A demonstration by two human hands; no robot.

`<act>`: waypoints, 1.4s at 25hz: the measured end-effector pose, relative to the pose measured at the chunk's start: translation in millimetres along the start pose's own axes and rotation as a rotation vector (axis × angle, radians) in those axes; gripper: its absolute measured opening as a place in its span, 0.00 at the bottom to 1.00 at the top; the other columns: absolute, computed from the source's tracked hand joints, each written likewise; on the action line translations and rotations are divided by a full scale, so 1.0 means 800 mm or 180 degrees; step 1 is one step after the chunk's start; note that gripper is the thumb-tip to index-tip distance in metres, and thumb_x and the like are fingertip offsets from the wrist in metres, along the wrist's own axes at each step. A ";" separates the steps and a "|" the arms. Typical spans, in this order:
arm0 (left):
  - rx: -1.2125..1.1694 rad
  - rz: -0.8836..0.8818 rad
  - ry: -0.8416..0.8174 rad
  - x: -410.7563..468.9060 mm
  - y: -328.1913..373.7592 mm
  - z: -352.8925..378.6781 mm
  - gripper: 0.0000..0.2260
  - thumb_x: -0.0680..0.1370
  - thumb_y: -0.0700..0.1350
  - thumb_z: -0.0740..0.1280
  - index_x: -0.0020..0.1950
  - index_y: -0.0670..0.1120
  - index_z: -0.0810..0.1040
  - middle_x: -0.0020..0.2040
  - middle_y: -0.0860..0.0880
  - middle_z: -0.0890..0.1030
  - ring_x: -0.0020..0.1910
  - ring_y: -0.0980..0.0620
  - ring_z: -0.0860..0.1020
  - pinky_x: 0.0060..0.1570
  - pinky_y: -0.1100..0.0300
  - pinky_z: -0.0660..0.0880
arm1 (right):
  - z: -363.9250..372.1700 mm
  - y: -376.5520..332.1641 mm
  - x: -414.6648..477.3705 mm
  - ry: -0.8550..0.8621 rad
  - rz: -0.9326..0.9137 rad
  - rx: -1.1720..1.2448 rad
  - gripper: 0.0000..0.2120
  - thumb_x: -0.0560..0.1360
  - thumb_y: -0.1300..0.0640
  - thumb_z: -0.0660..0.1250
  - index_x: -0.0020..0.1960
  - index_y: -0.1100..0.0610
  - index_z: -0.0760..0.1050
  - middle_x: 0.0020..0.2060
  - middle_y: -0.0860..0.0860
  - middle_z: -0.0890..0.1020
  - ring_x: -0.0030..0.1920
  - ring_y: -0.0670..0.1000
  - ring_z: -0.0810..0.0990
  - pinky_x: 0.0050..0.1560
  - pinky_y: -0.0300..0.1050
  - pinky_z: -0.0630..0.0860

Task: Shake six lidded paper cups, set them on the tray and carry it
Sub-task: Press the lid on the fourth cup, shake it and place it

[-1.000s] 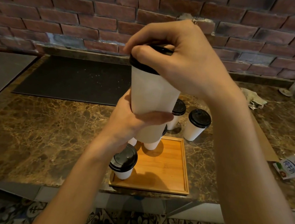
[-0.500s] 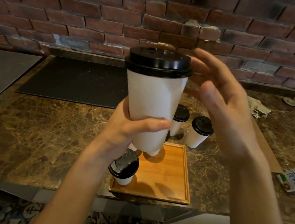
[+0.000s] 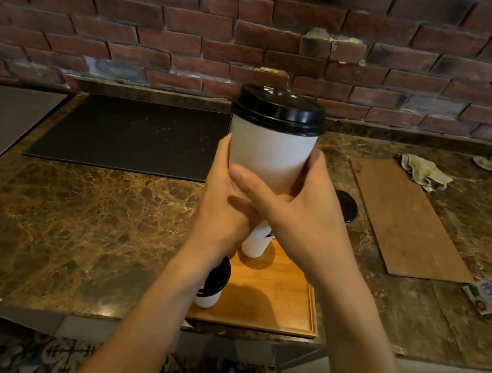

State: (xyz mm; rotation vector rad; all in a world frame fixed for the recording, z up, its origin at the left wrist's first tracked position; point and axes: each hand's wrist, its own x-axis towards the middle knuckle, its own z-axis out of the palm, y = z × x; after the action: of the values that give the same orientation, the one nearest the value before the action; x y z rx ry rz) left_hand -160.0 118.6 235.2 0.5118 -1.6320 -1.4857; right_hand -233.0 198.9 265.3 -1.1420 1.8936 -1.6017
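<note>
Holding the raised cup in both hands, you have it upright in the centre of the frame. Its black lid is seated on top, in front of the foot of the brick wall. Your left hand wraps the lower left side of the cup and your right hand wraps the lower right side. Your right thumb lies across the front of the cup and over your left hand. The fingers of both hands are curled close round the paper wall; most of their tips are behind the cup, out of sight.

Under your wrists, in the lower centre, the wooden tray lies on the marble counter, close to its front edge. Two cups stand on the tray. The near cup is at the tray's lower left corner, partly hidden by your left forearm. The far cup is toward the tray's upper edge, and only its base shows below your hands. Just right of your right hand, part of another lid shows above the tray's upper right corner; its cup is hidden.

A black mat lies on the counter at centre left. A cardboard sheet lies at right, with a crumpled rag above it and a small carton at the right edge.
</note>
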 end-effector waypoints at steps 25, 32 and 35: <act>0.0459 -0.0375 -0.0851 0.009 0.001 -0.023 0.25 0.67 0.39 0.76 0.58 0.55 0.69 0.52 0.54 0.78 0.50 0.63 0.79 0.41 0.73 0.75 | -0.020 -0.010 0.029 0.0126 -0.0349 -0.0228 0.42 0.61 0.38 0.77 0.68 0.46 0.63 0.55 0.37 0.74 0.55 0.39 0.76 0.49 0.38 0.80; -0.0112 -0.0502 -0.1269 0.013 0.012 -0.034 0.21 0.66 0.48 0.74 0.57 0.58 0.74 0.48 0.60 0.82 0.51 0.59 0.80 0.44 0.68 0.76 | -0.037 -0.015 0.032 -0.0274 -0.0407 -0.0078 0.36 0.62 0.40 0.77 0.66 0.46 0.67 0.56 0.40 0.77 0.55 0.40 0.78 0.49 0.39 0.80; -0.0175 -0.0483 -0.1585 0.014 0.019 -0.038 0.19 0.66 0.47 0.73 0.54 0.62 0.78 0.51 0.59 0.82 0.54 0.58 0.79 0.48 0.67 0.76 | -0.045 -0.014 0.032 -0.0649 -0.0432 0.0143 0.34 0.64 0.46 0.77 0.66 0.48 0.69 0.56 0.43 0.79 0.55 0.42 0.80 0.48 0.37 0.79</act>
State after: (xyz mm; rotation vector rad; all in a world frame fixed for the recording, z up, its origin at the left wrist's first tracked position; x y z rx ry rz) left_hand -138.3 94.8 251.0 0.2468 -1.9547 -1.8726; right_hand -271.1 200.6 290.2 -1.3834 1.6742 -1.5236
